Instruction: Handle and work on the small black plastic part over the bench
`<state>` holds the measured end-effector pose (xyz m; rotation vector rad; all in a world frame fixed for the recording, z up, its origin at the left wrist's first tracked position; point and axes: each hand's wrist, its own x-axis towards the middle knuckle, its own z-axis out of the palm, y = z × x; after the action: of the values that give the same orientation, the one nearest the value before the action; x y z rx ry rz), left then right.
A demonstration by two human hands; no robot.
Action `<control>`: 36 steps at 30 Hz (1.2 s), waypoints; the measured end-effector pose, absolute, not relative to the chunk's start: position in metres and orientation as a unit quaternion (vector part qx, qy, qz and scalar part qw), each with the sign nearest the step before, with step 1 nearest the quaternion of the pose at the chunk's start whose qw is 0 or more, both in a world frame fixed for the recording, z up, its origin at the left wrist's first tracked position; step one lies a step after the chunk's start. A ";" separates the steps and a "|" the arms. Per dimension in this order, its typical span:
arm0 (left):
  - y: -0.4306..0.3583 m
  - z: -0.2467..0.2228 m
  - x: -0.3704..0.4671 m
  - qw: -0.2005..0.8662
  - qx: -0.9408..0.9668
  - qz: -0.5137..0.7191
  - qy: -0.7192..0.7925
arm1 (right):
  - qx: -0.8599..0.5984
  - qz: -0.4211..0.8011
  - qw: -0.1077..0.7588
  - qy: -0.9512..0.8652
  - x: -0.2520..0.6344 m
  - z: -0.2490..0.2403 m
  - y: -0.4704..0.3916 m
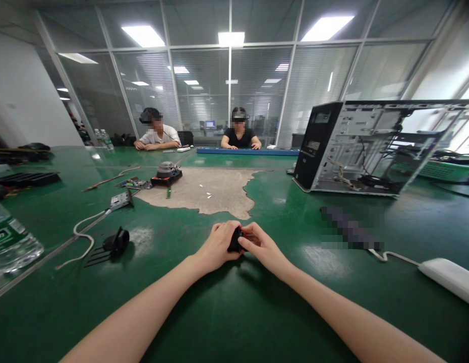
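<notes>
Between my two hands, just above the green tabletop, is a small black part whose kind I cannot make out. My left hand wraps round it from the left, thumb underneath. From the right, the thumb and fingers of my right hand pinch its edge. Most of the part is hidden by my fingers. Off to the left lies a black plastic piece with a round end and several long prongs.
An open computer case stands at the right. A power strip lies at the right edge, a water bottle at the left. A heatsink-like part rests beside the worn tan patch. Two people sit across the table.
</notes>
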<state>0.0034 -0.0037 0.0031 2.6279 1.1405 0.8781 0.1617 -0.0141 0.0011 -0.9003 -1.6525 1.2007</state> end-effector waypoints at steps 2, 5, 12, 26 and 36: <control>-0.004 0.003 0.004 0.070 0.874 0.294 0.381 | -0.373 0.484 0.442 -0.657 0.160 -0.001 -0.012; -0.003 0.002 0.003 0.068 0.874 0.290 0.384 | -0.392 0.479 0.446 -0.646 0.159 -0.005 -0.008; -0.002 0.002 0.003 0.071 0.875 0.285 0.384 | -0.379 0.466 0.424 -0.678 0.163 -0.004 -0.012; -0.001 0.000 0.004 0.068 0.876 0.292 0.378 | -0.402 0.483 0.425 -0.652 0.159 -0.005 -0.006; -0.003 0.004 0.003 0.080 0.874 0.294 0.378 | -0.353 0.497 0.445 -0.656 0.159 -0.003 -0.013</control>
<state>0.0031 -0.0033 0.0040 2.6151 1.1312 0.8803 0.1594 -0.0126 -0.0026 -0.8750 -1.6266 1.2322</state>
